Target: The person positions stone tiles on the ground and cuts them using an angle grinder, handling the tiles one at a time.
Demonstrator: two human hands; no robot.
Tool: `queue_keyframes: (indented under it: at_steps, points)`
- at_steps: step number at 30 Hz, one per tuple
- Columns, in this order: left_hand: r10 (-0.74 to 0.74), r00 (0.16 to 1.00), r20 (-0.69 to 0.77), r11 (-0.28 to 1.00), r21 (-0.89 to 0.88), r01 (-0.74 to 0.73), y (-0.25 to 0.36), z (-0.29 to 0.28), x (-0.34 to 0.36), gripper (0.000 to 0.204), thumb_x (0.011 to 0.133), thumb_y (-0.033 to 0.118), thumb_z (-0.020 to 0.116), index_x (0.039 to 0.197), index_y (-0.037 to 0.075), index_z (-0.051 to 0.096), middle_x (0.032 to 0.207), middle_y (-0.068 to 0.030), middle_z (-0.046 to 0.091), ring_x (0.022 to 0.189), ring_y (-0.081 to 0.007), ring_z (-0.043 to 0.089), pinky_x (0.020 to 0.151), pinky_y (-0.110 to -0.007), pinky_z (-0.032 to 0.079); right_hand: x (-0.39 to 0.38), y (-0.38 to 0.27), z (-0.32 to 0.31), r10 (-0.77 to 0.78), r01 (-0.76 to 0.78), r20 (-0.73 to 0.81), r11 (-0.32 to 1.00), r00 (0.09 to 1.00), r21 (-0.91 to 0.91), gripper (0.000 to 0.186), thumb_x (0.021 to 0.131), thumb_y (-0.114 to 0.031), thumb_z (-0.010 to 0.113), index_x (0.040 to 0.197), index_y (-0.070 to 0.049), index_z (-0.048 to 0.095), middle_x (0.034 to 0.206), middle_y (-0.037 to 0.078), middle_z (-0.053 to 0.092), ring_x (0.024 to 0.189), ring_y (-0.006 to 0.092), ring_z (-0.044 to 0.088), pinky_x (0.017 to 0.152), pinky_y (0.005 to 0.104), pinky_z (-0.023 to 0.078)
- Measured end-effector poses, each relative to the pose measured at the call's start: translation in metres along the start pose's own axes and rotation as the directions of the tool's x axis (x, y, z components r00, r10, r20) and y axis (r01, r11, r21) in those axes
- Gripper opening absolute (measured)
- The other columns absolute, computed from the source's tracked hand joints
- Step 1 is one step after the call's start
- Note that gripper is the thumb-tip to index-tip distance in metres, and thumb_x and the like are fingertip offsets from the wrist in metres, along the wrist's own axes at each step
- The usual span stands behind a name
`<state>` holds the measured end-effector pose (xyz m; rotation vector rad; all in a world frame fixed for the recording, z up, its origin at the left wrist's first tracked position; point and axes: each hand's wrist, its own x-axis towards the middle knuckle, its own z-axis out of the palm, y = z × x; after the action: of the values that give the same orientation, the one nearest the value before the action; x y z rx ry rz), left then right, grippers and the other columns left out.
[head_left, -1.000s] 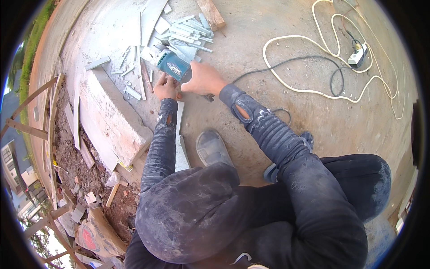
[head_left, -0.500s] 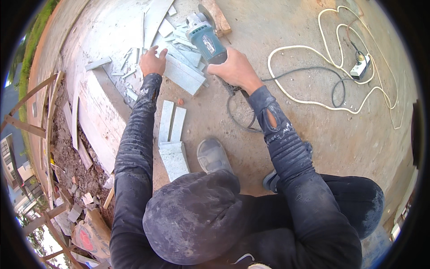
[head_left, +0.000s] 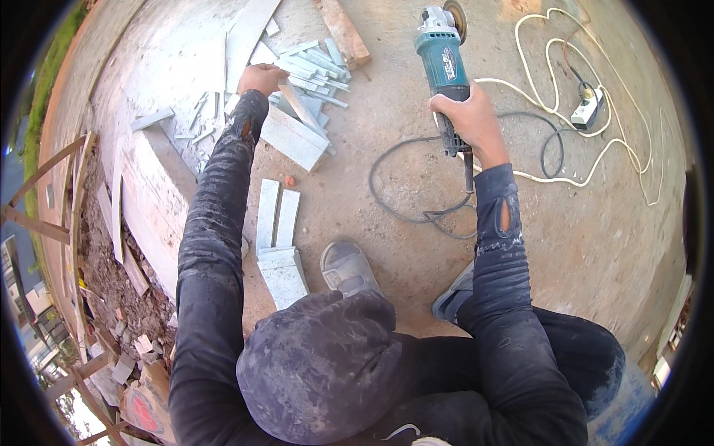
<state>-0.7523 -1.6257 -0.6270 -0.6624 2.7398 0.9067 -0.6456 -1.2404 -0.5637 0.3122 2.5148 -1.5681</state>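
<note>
My right hand point(head_left: 474, 119) is wrapped round the black handle of a teal angle grinder point(head_left: 445, 63). The grinder is off the ground to the right, its disc point(head_left: 456, 21) pointing away from me. Ahead on the left, my left hand point(head_left: 260, 79) has thumb and fingers closed on the upper end of a narrow tile strip point(head_left: 301, 108). That strip slants over a wider pale slab point(head_left: 294, 140). Beside it lies a heap of cut grey-green strips point(head_left: 316, 68). Nearer my foot, several pale tile pieces point(head_left: 281, 269) lie stacked and side by side.
A wooden board point(head_left: 343, 33) lies beyond the strips. The dark grinder cord point(head_left: 394, 212) loops on the concrete. A white extension cable point(head_left: 520, 70) and socket block point(head_left: 587, 108) lie at the right. On the left are a pale block point(head_left: 152, 182), rubble point(head_left: 111, 275) and wooden rails point(head_left: 44, 223).
My right hand has carried the grinder rightward, away from the tile heap. My left hand has moved slightly forward and gone from spread fingers to closed on a strip.
</note>
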Motion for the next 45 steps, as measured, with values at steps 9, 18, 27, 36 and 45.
queue_keyframes:
  at_steps: [9,18,27,36,45]
  points:
    - [0.0,0.999,-0.053,0.709,-0.704,-0.037,0.016,-0.067,-0.041,0.033,0.092,0.014,0.065,0.116,-0.008,0.063,0.109,-0.0208,0.065,0.095,-0.028,0.067,0.089,-0.035,0.056,0.002,-0.006,-0.009,0.025,-0.024,0.029,0.999,0.999,-0.036,0.049,0.063,-0.033,0.074,0.095,0.003,0.062,0.081,0.011,0.064,0.069,0.0188,0.062,0.065,0.0306,0.05]
    - [-0.235,0.966,-0.11,0.144,-0.987,-0.077,-0.167,-0.143,-0.169,0.019,0.099,0.015,0.055,0.111,0.001,0.051,0.107,-0.0129,0.06,0.101,-0.0294,0.065,0.098,-0.044,0.053,-0.005,-0.035,0.018,-0.079,0.06,0.139,0.989,0.987,0.138,0.027,0.07,-0.021,0.072,0.087,-0.002,0.061,0.073,0.002,0.059,0.062,0.0098,0.054,0.057,0.0256,0.043]
    - [-0.637,0.751,-0.174,-0.021,-0.97,-0.242,-0.257,-0.124,-0.334,0.017,0.097,0.011,0.058,0.109,0.0,0.054,0.111,-0.0131,0.059,0.108,-0.0304,0.061,0.1,-0.042,0.051,-0.002,-0.047,0.064,-0.093,0.074,0.264,0.994,0.96,0.081,0.024,0.073,-0.021,0.072,0.087,-0.003,0.062,0.072,0.0,0.058,0.058,0.0099,0.052,0.055,0.0259,0.041]
    - [-0.757,0.648,-0.08,-0.166,-0.937,-0.309,-0.272,-0.086,-0.349,0.024,0.096,0.007,0.058,0.116,-0.004,0.05,0.114,-0.0154,0.055,0.107,-0.0308,0.061,0.101,-0.041,0.051,-0.008,-0.065,0.073,-0.07,0.048,0.332,0.996,0.941,0.073,0.024,0.074,-0.021,0.072,0.087,-0.003,0.063,0.072,0.001,0.059,0.057,0.0108,0.054,0.055,0.0262,0.043]
    - [-0.618,0.636,-0.463,0.785,-0.413,0.462,-0.251,-0.085,-0.361,0.051,0.08,0.035,0.078,0.11,-0.001,0.059,0.073,-0.0066,0.064,0.072,-0.0231,0.068,0.067,-0.035,0.056,-0.014,-0.06,0.082,-0.061,0.044,0.356,0.997,0.932,0.057,0.022,0.075,-0.02,0.071,0.085,-0.003,0.062,0.07,0.002,0.059,0.055,0.0105,0.054,0.053,0.0252,0.044]
